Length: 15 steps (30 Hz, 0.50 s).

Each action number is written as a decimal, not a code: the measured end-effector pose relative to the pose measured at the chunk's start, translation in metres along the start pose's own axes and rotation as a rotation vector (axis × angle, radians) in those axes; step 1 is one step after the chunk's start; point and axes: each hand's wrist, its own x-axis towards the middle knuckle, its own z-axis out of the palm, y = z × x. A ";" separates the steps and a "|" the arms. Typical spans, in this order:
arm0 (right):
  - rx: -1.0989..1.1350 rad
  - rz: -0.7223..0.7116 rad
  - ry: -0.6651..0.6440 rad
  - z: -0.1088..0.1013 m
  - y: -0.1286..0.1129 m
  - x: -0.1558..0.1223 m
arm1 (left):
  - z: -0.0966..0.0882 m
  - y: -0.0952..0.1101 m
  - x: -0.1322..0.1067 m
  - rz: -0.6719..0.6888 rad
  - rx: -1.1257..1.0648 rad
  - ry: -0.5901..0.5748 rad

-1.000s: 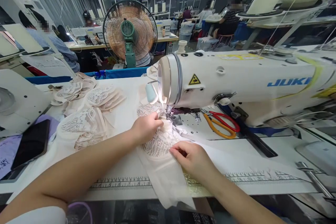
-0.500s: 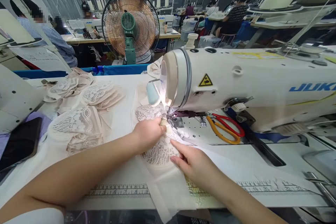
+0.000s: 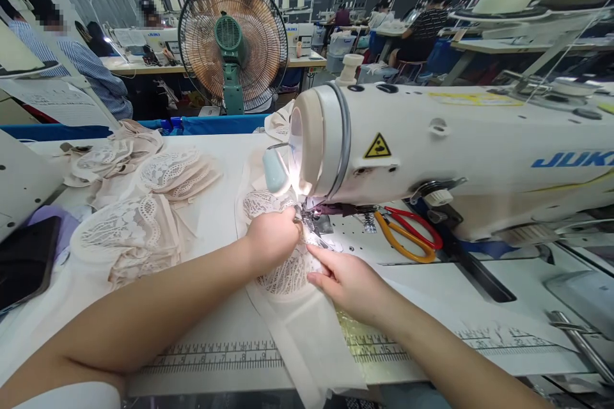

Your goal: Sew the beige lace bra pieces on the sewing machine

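Observation:
A cream lace bra piece (image 3: 284,276) lies under the needle area of the sewing machine (image 3: 384,140), its plain fabric band hanging over the table's front edge. My left hand (image 3: 272,239) is closed on the lace close beside the presser foot (image 3: 309,214); its fingertips are partly hidden. Lower and to the right, my right hand (image 3: 348,281) pinches the piece's right edge between thumb and forefinger. The machine's lamp lights the cloth near the needle.
Stacks of lace cups (image 3: 129,230) lie to the left by a black phone (image 3: 29,262). Scissors with red and orange handles (image 3: 407,236) rest under the machine arm. A ruler strip (image 3: 215,354) runs along the front edge. Beyond stand a large fan (image 3: 233,38) and several seated people.
The bra piece has advanced slightly towards the needle, with both hands following it. The camera view has shifted a little, so the background sits further left.

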 end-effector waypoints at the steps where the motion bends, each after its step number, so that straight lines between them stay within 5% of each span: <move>1: -0.005 -0.003 0.000 0.000 0.000 0.000 | -0.001 0.000 0.000 0.000 0.005 -0.007; 11: -0.211 0.023 0.070 -0.003 -0.006 0.005 | 0.002 -0.006 0.009 -0.038 -0.007 0.068; 15: -0.397 -0.001 0.124 0.000 -0.010 0.001 | 0.009 -0.013 0.004 0.004 -0.049 0.207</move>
